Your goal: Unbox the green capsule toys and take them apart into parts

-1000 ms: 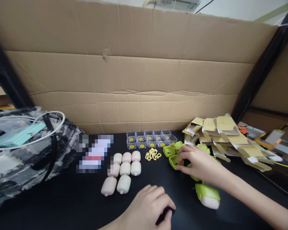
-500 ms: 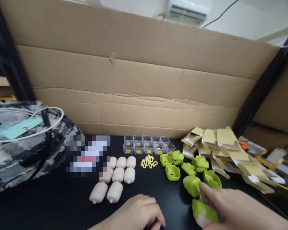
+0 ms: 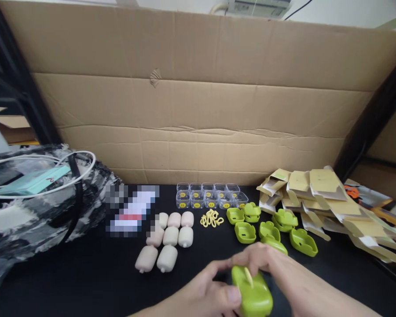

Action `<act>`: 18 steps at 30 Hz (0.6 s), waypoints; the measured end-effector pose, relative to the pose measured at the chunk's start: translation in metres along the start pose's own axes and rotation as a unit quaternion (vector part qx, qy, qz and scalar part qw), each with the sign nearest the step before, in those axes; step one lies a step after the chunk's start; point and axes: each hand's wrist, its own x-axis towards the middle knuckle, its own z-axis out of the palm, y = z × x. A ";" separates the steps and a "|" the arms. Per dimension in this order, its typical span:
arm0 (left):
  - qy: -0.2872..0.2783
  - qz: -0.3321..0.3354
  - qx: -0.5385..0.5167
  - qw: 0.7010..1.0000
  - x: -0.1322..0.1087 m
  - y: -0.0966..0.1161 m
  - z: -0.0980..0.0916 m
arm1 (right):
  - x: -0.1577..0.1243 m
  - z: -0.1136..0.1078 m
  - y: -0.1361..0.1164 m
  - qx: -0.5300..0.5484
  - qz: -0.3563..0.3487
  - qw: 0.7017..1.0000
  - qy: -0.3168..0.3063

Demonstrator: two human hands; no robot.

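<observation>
Both hands are on one green case (image 3: 252, 293) with a pale yellow loop standing up from its face, near the bottom of the view. My left hand (image 3: 211, 290) grips its left side, thumb on the near edge. My right hand (image 3: 273, 268) curls over its top, fingers by the loop. Just behind my right hand another green piece (image 3: 275, 245) is partly covered. Several green shells (image 3: 245, 232) lie farther back. Left of them is a small pile of pale yellow loops (image 3: 211, 218).
Pink and cream rounded pieces (image 3: 167, 258) stand at centre left. Clear boxes with yellow labels (image 3: 211, 200) line the back. Flattened cartons (image 3: 330, 191) pile up at the right. A patterned bag (image 3: 95, 207) with cables lies left, and a cardboard wall (image 3: 198, 110) rises behind.
My right hand has moved left with the green case, off the green pieces. My left hand has closed on the case's left side. The camera view has shifted slightly.
</observation>
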 end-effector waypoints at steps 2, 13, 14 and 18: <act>-0.033 -0.001 -0.082 0.996 0.003 -0.007 0.001 | -0.001 0.011 0.008 0.048 -0.005 0.998 0.034; -0.043 0.083 -0.043 0.995 0.000 -0.007 0.004 | 0.001 0.030 0.006 0.157 -0.094 0.980 0.074; -0.039 0.094 -0.029 0.994 0.002 -0.011 0.002 | 0.002 0.030 0.006 0.158 -0.115 0.978 0.070; -0.014 0.116 0.000 0.993 0.008 -0.027 -0.001 | 0.007 0.039 0.016 0.151 -0.200 0.966 0.059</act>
